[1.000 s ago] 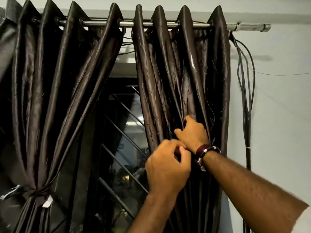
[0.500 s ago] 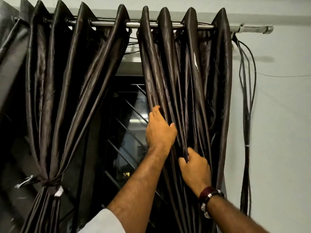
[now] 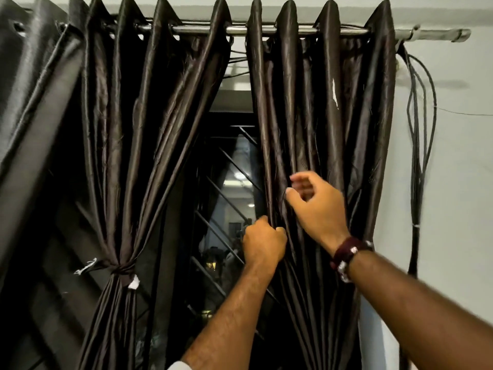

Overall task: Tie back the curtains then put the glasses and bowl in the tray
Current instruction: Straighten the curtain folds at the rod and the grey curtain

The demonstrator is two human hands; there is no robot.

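Note:
Two dark brown satin curtains hang from a metal rod (image 3: pixel 202 29). The left curtain (image 3: pixel 138 134) is gathered and knotted with a tie-back (image 3: pixel 121 269) at waist height. The right curtain (image 3: pixel 320 116) hangs loose in folds. My left hand (image 3: pixel 262 243) is clenched around the inner edge folds of the right curtain. My right hand (image 3: pixel 318 206), wearing a maroon wrist band, is just above and to the right, in front of the folds, with thumb and fingers curled and apart. No glasses, bowl or tray are in view.
Between the curtains is a window with a diagonal metal grille (image 3: pixel 226 204), dark outside with a few lights. A bundle of black cables (image 3: pixel 418 145) hangs down the white wall right of the rod's end. Another dark sheet (image 3: pixel 32 116) hangs at far left.
My left hand has dropped from higher on the curtain's edge and closed on the folds. My right hand has risen from below to above the left hand. The view has shifted right.

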